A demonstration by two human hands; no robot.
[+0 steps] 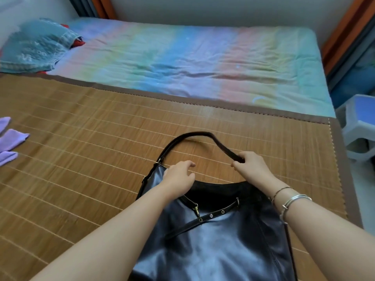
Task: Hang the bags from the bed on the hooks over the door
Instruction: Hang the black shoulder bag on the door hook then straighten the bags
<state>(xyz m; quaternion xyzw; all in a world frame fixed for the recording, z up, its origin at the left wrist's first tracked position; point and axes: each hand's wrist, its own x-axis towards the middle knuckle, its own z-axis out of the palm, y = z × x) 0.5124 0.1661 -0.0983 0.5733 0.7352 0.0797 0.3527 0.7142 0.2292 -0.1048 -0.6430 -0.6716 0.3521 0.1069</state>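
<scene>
Fingers of the right hand [250, 166] were clamped on the strap [194, 134] near its right end, likely to lift by the part a hook needs; the left hand [179, 178] rested loosely curled and empty on the black bag [213, 240], seemingly steadying it. Bag lay flat on the bamboo mat [81, 159] at the bed's near edge, door hooks out of view
</scene>
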